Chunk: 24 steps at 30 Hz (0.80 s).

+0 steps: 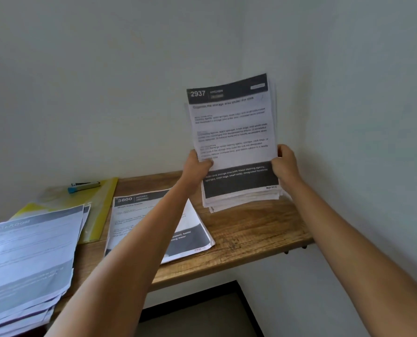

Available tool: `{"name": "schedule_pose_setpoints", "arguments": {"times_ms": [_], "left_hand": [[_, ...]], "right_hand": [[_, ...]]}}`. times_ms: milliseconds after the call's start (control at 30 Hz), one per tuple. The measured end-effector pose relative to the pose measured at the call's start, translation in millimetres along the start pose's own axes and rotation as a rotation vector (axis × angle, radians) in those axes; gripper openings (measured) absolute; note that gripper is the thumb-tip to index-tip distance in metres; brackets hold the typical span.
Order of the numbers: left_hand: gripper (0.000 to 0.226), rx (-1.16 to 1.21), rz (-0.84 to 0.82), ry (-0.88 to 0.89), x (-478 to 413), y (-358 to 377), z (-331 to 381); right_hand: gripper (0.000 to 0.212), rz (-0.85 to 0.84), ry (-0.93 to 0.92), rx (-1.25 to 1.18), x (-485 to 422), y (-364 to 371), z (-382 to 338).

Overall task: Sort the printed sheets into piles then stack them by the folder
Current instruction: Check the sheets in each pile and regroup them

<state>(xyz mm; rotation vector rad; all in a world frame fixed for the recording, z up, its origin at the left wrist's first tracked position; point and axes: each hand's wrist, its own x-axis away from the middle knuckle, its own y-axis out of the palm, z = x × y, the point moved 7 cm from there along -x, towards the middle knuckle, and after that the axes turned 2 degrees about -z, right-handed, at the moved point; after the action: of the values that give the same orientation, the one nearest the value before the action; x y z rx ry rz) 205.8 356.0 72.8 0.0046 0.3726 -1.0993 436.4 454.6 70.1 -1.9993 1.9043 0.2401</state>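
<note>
Wooden desk (pixel 251 229): left end cut off by the frame.

Left pile of sheets (pixel 27 259), 8 o'clock: untidy, cut off at the frame edge, header blurred, reads roughly "MULTI-ROOM".

Held stack of sheets (pixel 234 132), just past centre toward 1 o'clock: upright, printed face to camera. Long axis 12–6, header "2937 KITCHEN" up, top leaning slightly to 11. Lower edges uneven and down on the desk. Body text illegible.

Middle pile (pixel 139 215), 7 o'clock: flat, header "3800", partly hidden by the left forearm.

Yellow folder (pixel 105 205), 9 o'clock: partly under the left pile.

Left hand (pixel 196 166) pinches the stack's left edge, thumb in front. Right hand (pixel 286 164) curls round the right edge. The fingers behind are hidden.

Pen (pixel 84 186) lies on the folder.
</note>
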Motion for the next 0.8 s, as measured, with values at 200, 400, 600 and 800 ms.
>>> {"name": "schedule_pose_setpoints", "arguments": {"times_ms": [200,400,600,800], "left_hand": [[0.036,0.060,0.052,0.090,6.6,-5.5,32.7],[0.016,-0.028,0.049,0.145,10.9,3.6,48.0],[0.022,-0.029,0.041,0.037,10.0,6.2,56.3],[0.039,-0.110,-0.032,-0.204,22.7,15.2,28.1]], "right_hand": [[0.037,-0.100,-0.053,-0.077,7.1,-0.4,-22.5],[0.031,-0.080,-0.105,0.017,9.6,-6.7,-29.4],[0.032,-0.036,-0.172,0.179,8.2,-26.1,-51.1],[0.041,-0.152,-0.007,0.401,8.9,-24.8,-37.7]]}}
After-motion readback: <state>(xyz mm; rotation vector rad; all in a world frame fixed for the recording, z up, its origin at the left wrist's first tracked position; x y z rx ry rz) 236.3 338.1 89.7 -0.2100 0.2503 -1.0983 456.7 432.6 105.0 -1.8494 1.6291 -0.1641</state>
